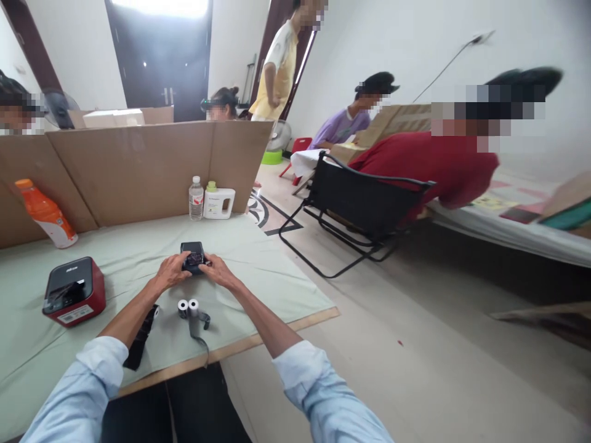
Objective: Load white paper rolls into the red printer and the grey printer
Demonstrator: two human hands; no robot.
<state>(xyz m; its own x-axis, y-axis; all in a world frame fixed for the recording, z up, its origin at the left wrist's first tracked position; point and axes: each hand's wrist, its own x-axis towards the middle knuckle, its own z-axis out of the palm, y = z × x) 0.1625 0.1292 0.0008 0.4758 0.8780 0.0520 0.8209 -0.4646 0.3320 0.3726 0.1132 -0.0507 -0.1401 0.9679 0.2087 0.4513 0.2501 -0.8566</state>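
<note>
**Steadying a small black box-shaped device (192,259) from both sides**

My left hand (174,271) and right hand (218,271) pinch it at opposite sides, presumably to keep it square to me and leave its upper face in view. It is ahead of me, on or just above the pale green cloth-covered tabletop (249,246); I can't tell which. Two small white rolls with dark centres (194,305) sit side by side nearer me, probably for easy reach. The red-and-black boxy machine (76,289) stands well apart on the left, which seems to give my forearms room.
</note>
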